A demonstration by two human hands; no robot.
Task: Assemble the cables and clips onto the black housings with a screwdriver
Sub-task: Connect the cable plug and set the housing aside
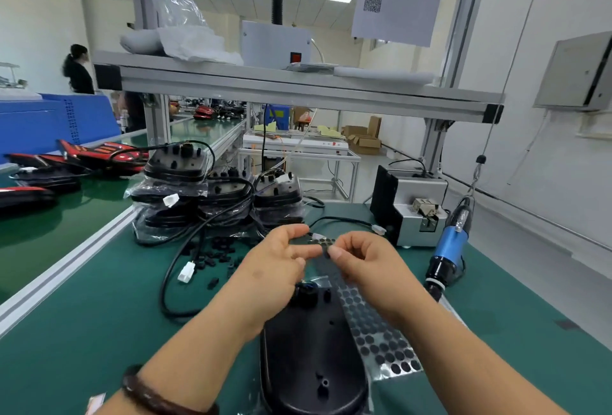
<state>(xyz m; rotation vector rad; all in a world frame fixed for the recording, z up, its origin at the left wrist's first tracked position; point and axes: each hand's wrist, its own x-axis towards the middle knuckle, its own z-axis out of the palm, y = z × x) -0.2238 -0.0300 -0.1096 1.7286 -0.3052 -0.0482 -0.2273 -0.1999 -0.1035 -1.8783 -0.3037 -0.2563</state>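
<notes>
Over black housing (311,348): pad sheet (374,331), seemingly thin, floppy (peel at edges); my left hand (281,259) pinches it, right hand (361,259) pinches one pad (327,253).

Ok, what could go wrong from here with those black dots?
The tiny black pad pinched by the right hand could slip and vanish among the loose black clips. The pad sheet, held up at its end by the left hand, may drag across the black housing. The cable loop by the left forearm could snag.
</notes>
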